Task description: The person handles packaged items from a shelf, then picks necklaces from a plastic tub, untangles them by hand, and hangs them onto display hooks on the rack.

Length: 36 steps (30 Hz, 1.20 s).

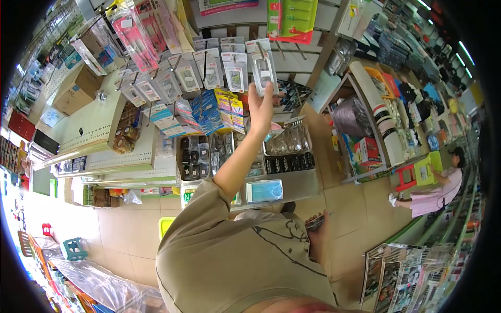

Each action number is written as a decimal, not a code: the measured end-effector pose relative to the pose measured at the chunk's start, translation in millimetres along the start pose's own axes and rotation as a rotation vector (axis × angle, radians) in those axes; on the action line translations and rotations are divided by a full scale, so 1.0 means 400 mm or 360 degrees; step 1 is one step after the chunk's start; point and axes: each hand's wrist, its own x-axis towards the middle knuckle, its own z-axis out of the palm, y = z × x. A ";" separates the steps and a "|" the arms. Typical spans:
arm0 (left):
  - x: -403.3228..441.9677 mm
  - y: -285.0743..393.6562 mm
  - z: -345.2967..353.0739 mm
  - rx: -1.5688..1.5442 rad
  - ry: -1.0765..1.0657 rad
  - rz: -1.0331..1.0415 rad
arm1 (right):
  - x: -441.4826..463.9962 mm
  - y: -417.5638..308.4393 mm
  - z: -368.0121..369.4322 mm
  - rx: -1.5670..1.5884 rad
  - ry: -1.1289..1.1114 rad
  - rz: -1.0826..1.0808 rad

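Note:
My left hand [260,107] reaches up to the display wall. Its fingers and thumb are closed on the lower part of a white-and-clear blister pack [264,67], which is at a metal hook; what is inside the pack is hard to make out. Similar blister packs [234,71] hang in rows to the left of it. Lower down, blue card packs [206,111] and yellow-and-pink card packs [229,108] hang near my forearm. Down by my right side, my right hand [317,237] is closed around a dark, flat item [315,223] with a shiny edge, whose kind I cannot tell.
Below the hooks, a shelf bin [287,161] holds dark packaged goods, with a blue box [264,191] in front. Shelving [88,146] stands left, a shelf of rolls and boxes [383,130] right. Another person [436,188] is at the far right, near a green stool [428,166].

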 end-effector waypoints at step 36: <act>-0.658 -0.082 -0.238 -0.1015 0.0110 -0.1719 | -0.143 -0.030 0.590 -0.2143 -0.0775 -0.2102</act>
